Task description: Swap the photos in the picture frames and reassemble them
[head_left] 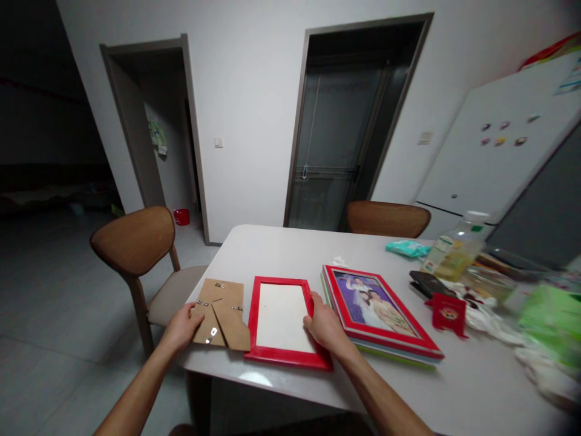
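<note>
My left hand (183,327) pinches the left edge of a brown picture-frame backing board (229,297). The board has metal clips and a stand flap on its upper face. Beside it, on the right, a red picture frame (290,358) lies on the table with a blank white panel (282,318) inside. My right hand (325,326) is closed round the right side of that frame, thumb on the inner edge. Right of this hand is a stack of frames, topped by a red one holding a couple's photo (370,303). The fingertips under both edges are hidden.
The white table (272,247) also bears a bottle (456,245), a teal packet (407,247), a dark phone-like object (429,283), a red card stand (448,313) and crumpled plastic bags (551,327) on the right. Wooden chairs stand at the left (136,242) and back (388,218).
</note>
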Motion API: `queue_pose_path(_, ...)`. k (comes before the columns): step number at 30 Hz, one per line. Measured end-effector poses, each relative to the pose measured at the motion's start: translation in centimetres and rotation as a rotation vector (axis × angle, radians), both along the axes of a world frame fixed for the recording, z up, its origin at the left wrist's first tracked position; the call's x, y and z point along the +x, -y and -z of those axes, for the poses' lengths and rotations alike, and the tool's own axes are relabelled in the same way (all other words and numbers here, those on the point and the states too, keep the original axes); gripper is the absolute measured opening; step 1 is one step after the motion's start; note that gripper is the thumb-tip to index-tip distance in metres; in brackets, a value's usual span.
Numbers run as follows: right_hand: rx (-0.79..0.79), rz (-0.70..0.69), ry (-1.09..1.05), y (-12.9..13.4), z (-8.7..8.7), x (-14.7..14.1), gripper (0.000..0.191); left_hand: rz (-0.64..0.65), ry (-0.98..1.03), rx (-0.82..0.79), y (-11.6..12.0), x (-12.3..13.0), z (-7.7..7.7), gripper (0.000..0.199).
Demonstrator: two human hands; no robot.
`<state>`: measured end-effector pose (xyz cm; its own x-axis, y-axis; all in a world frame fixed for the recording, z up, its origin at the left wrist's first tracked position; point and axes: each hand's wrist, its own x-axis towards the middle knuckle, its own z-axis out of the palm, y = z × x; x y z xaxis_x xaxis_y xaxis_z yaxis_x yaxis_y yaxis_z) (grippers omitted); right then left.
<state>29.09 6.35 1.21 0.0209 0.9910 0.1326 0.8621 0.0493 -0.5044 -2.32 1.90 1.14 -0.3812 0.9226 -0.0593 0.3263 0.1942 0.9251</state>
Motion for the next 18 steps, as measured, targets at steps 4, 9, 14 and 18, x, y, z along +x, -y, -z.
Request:
queue_pose_path(4, -0.183, -0.019, -0.686, 0.7, -1.1, -0.1, 0.066, -0.054, -0.223, 0.148, 0.4, 2.2, -0.9, 0.041)
queue_pose_path(9, -0.292, -0.055, -1.267, 1.9, -3.0, -1.0, 0.079, 0.313, -0.378, 0.374, 2.4, 11.1, -2.3, 0.048)
queue_pose_path(14, -0.22, -0.109, -1.288, 2.3, -4.1, -1.4, 0.085, 0.519, -0.492, 0.53, 2.8, 17.2, -3.2, 0.051)
queue_pose_path(18, -0.175, -0.106, -1.07, 1.6, -3.5, -0.7, 0.077, 0.42, -0.546, 0.602, 2.1, 16.0, -4.6, 0.041)
